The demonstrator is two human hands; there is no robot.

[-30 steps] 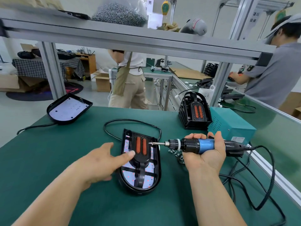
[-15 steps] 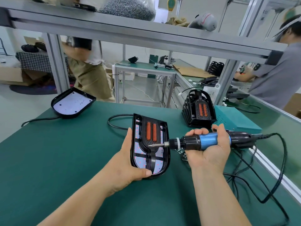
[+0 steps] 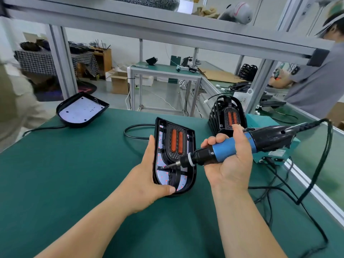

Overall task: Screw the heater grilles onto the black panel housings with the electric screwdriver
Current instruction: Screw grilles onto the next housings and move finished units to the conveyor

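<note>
Step in hand, as judged: driving a screw at the lower left of the heater grille (image 3: 176, 146), which sits inside the black panel housing (image 3: 193, 144). The housing is propped up and tilted toward the camera. Its lower edge is at or just above the bench (image 3: 74, 174); cannot tell which.

Left hand (image 3: 147, 181): palm against the housing's left edge, thumb (image 3: 167, 189) hooked over the bottom rim. The other fingers go behind the shell, hidden. Reads as a firm grip on the housing.

Right hand (image 3: 230, 168): fingers (image 3: 212, 141) curled fully round the blue barrel of the electric screwdriver (image 3: 232, 150), closed on it. Bit (image 3: 170, 165) slants down-left, tip touching the grille near a mounting arm. Whether a screw rides on the tip is too small to tell.

To do it well:
1. Bring the driver square to the hole. It comes in at a slant now, which risks cam-out or a cross-threaded boss.
2. Back the housing firmly. Laying it flat on the bench would likely be steadier than 1 hand.
3. Hold the left thumb clear of the bit.
4. Press lightly before triggering and stop when the head seats, since plastic likely strips easily.
5. Mind the cord (image 3: 307, 123) looping off to the right, so it does not drag the tool
</note>
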